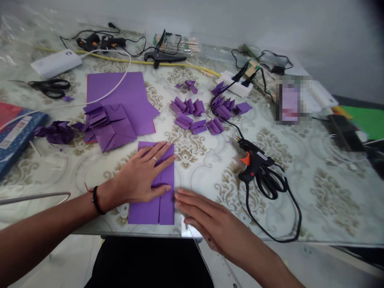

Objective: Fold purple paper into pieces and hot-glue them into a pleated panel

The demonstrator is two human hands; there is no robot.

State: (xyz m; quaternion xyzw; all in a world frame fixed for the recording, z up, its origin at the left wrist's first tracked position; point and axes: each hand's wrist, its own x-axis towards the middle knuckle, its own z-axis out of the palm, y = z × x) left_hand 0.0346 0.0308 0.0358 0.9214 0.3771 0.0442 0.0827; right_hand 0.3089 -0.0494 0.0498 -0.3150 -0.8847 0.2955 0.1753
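Note:
A sheet of purple paper (144, 212) lies near the front edge of the table, its two long sides folded in so they meet along a line right of its middle. Spread flat on its upper part is my left hand (139, 172), fingers apart, pressing the paper down. My right hand (217, 224) is stretched out at the paper's right edge, with the fingertips against or just beside that edge and nothing visible in them. Further back are a folded purple paper piece (115, 126), flat purple sheets (120, 86) and several small folded purple pieces (198, 126).
A black glue gun (255, 158) and black-handled scissors (270, 182) lie to the right, with a cable looping forward. Other scissors (54, 87), a white power bank (57, 63) and crumpled purple paper (57, 132) are at left. A power strip (235, 85) stands behind.

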